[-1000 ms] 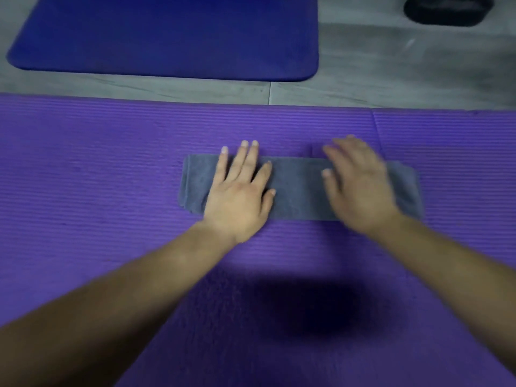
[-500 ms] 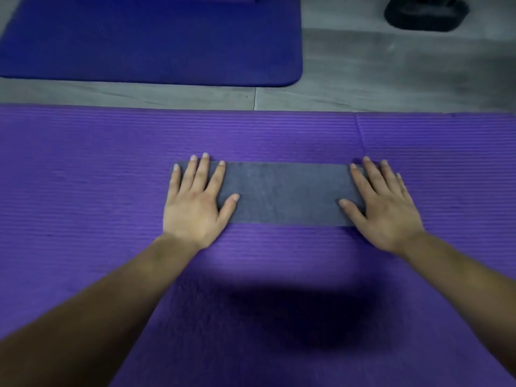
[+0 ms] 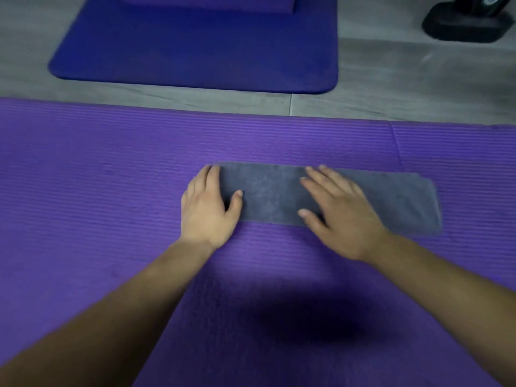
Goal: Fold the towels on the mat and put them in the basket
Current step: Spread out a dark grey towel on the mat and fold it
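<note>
Head camera gave me the ribbed purple mat (image 3: 111, 191) filling the near ground, with a blue mat (image 3: 195, 51) beyond it on the grey floor (image 3: 418, 79) and a black base (image 3: 466, 23) at far right. The grey towel (image 3: 268, 194), folded into a long strip, lay flat across the purple mat's middle. My right hand (image 3: 343, 216) pressed on the strip's centre, fingers straight and spread. My left hand (image 3: 206, 210) grasped the towel's left end, fingers curled over the edge, thumb on top.
</note>
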Demonstrator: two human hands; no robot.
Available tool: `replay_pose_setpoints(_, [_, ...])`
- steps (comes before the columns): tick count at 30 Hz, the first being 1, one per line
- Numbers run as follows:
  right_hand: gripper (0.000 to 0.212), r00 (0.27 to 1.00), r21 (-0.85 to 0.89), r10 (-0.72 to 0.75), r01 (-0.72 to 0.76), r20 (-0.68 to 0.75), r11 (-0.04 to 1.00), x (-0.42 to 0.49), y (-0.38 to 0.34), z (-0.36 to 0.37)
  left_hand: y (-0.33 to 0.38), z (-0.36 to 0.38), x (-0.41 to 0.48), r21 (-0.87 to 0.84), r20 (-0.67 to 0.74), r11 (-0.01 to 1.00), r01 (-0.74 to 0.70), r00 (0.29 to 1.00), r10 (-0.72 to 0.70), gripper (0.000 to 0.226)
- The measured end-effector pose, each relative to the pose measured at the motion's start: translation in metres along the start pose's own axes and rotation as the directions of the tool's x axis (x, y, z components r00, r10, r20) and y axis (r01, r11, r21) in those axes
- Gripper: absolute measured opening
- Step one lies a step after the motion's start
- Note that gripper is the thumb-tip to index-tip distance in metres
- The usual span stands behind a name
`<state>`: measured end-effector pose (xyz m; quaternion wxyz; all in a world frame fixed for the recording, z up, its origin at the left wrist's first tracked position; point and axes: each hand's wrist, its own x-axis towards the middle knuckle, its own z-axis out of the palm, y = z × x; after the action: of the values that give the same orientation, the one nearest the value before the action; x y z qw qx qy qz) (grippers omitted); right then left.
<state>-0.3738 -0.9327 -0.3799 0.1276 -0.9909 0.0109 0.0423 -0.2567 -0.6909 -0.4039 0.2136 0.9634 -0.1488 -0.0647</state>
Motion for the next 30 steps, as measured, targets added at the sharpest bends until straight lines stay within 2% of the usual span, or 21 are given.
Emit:
replay_pose_setpoints(2, [0.066, 0.999, -0.009, -0.036, 0.037, 0.034, 0.999, 0.021, -0.019, 0.000, 0.007, -0.004, -0.001, -0.051, -0.027, 0.991, 0.121, 0.992, -0.122, 0.064])
replay_pose_setpoints(6, [0.070, 0.990, 0.000, -0.026, 0.026, 0.141, 1.000, 0.045, -0.021, 0.000, 0.014, -0.012, 0.008, -0.214, 0.048, 0.931, 0.297, 0.955, -0.294, 0.058])
replay_pose_setpoints(9, [0.069, 0.986, 0.035, -0.046, 0.041, 0.159, 0.999, 0.050, -0.019, -0.004, 0.011, -0.016, 0.015, -0.255, 0.100, 0.901, 0.352, 0.936, -0.337, 0.060])
replay_pose_setpoints(13, [0.069, 0.988, 0.127, -0.120, 0.107, 0.099, 0.986, 0.056, -0.032, -0.008, 0.005, -0.021, 0.016, -0.291, 0.150, 0.864, 0.412, 0.911, -0.384, 0.061])
replay_pose_setpoints(16, [0.072, 0.985, 0.099, -0.086, 0.072, 0.151, 0.993, 0.057, -0.038, -0.004, 0.003, -0.022, 0.017, -0.338, 0.203, 0.816, 0.468, 0.883, -0.423, 0.049])
replay_pose_setpoints(17, [0.072, 0.984, 0.080, -0.077, 0.065, 0.159, 0.995, 0.058, -0.038, -0.003, 0.004, -0.022, 0.018, -0.392, 0.245, 0.779, 0.489, 0.872, -0.424, 0.042])
replay_pose_setpoints(21, [0.069, 0.986, 0.061, -0.074, 0.066, 0.146, 0.996, 0.059, -0.037, 0.000, 0.015, -0.029, 0.016, -0.584, 0.452, 0.525, 0.619, 0.785, -0.423, 0.027])
replay_pose_setpoints(22, [0.068, 0.987, 0.068, -0.071, 0.062, 0.141, 0.996, 0.059, -0.036, 0.001, 0.018, -0.031, 0.014, -0.630, 0.460, 0.479, 0.612, 0.790, -0.405, 0.021])
replay_pose_setpoints(24, [0.068, 0.986, 0.090, -0.076, 0.063, 0.149, 0.994, 0.058, -0.032, 0.004, 0.028, -0.031, 0.007, -0.754, 0.407, 0.398, 0.522, 0.847, -0.341, 0.015])
replay_pose_setpoints(26, [0.069, 0.981, 0.144, -0.093, 0.069, 0.170, 0.987, 0.055, -0.026, 0.006, 0.041, -0.029, -0.002, -0.840, 0.299, 0.388, 0.379, 0.920, -0.252, 0.018])
replay_pose_setpoints(27, [0.068, 0.981, 0.249, -0.100, 0.056, 0.169, 0.967, 0.052, -0.023, 0.006, 0.048, -0.026, -0.007, -0.874, 0.268, 0.361, 0.325, 0.943, -0.198, 0.021])
replay_pose_setpoints(28, [0.063, 0.984, 0.430, -0.093, 0.020, 0.149, 0.903, 0.049, -0.019, 0.004, 0.056, -0.024, -0.012, -0.905, 0.257, 0.312, 0.289, 0.956, -0.142, 0.026])
replay_pose_setpoints(29, [0.055, 0.991, 0.643, -0.050, -0.044, 0.127, 0.765, 0.046, -0.015, 0.001, 0.062, -0.020, -0.018, -0.924, 0.248, 0.280, 0.262, 0.965, -0.087, 0.037])
replay_pose_setpoints(30, [0.046, 0.992, 0.819, 0.021, -0.115, 0.126, 0.562, 0.040, -0.011, -0.005, 0.067, -0.016, -0.024, -0.918, 0.226, 0.327, 0.223, 0.974, -0.030, 0.051])
